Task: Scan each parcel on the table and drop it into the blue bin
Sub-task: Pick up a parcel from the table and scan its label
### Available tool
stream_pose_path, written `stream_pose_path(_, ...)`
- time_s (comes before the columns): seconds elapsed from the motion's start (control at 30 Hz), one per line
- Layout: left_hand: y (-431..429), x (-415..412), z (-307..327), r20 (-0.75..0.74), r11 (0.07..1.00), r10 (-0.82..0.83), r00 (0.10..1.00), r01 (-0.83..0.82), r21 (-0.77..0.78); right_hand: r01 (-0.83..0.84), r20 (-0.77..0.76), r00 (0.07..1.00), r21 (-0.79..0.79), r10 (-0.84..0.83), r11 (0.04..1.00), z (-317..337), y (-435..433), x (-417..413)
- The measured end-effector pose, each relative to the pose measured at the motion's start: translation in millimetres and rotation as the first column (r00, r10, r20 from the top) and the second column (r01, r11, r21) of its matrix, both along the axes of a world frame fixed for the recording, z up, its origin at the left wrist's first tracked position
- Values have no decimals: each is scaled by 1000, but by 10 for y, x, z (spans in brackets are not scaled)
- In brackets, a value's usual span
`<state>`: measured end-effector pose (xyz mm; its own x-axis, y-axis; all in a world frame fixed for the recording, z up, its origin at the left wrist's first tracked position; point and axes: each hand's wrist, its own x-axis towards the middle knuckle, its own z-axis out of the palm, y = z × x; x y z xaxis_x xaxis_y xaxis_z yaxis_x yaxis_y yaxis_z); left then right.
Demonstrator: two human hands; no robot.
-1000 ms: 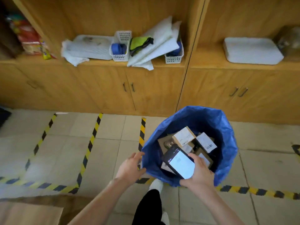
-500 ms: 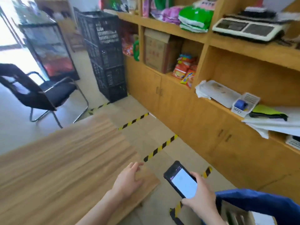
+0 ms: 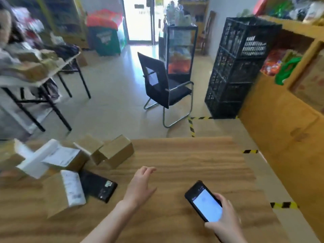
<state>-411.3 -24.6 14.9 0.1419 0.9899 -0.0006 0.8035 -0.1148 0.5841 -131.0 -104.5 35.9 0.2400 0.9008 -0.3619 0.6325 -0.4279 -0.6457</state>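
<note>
Several parcels (image 3: 112, 151) lie at the left end of the table (image 3: 192, 155): small cartons, probably light and rigid, best gripped across opposite faces. Left hand (image 3: 140, 187), loosely spread and empty, hovers mid-table; right hand (image 3: 226, 225) grips the scanner (image 3: 204, 201) towards the table's right edge.

Left hand (image 3: 140, 187) hovers forward, fingers relaxed; right hand (image 3: 226, 225) grips a phone (image 3: 205, 201).

You had the parcels (image 3: 70, 160) heaped at the left of the table (image 3: 192, 163), mostly brown cardboard boxes with white labels, a flat black packet (image 3: 98, 187) touching the nearest box (image 3: 59, 199), and the lit scanner handset (image 3: 204, 201) gripped in your right hand (image 3: 226, 225).
</note>
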Motion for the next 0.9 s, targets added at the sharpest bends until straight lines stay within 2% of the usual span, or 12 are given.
stream_pose_path(0.2, -100, -1098, 12, 9, 943, 300, 954, -297, 149, -257, 5, 966, -7, 257, 966, -79, 479, -1018)
stream_pose_path(0.23, -117, -1244, -15, -2, 934, 336, 942, -333, 128, -285, 4, 958, -11, 285, 958, -81, 523, -1168)
stream_pose_path(0.3, -148, -1493, -114, -55, 928, 371, 927, -372, -12, -332, -7, 943, -15, 332, 943, -86, 584, -1429)
stream_pose_path(0.4, -172, -1704, -320, -218, 904, 270, 938, -324, -277, -393, -17, 920, -36, 392, 919, -116, 620, -1703)
stream_pose_path(0.47, -154, -1748, -454, -325, 897, 131, 937, -252, -363, -409, -15, 912, -51, 409, 911, -143, 614, -1811)
stream_pose_path(0.53, -103, -1774, -549, -403, 905, 24, 915, -191, -380, -410, -1, 912, -59, 411, 910, -168, 594, -1868)
stream_pose_path(0.7, 10, -1788, -688, -503, 931, -125, 855, -74, -357, -409, 45, 909, -106, 415, 906, -237, 532, -1851)
stream_pose_path(0.9, 75, -1683, -721, -549, 944, -151, 822, -44, -326, -387, 102, 908, -167, 407, 907, -283, 499, -1688)
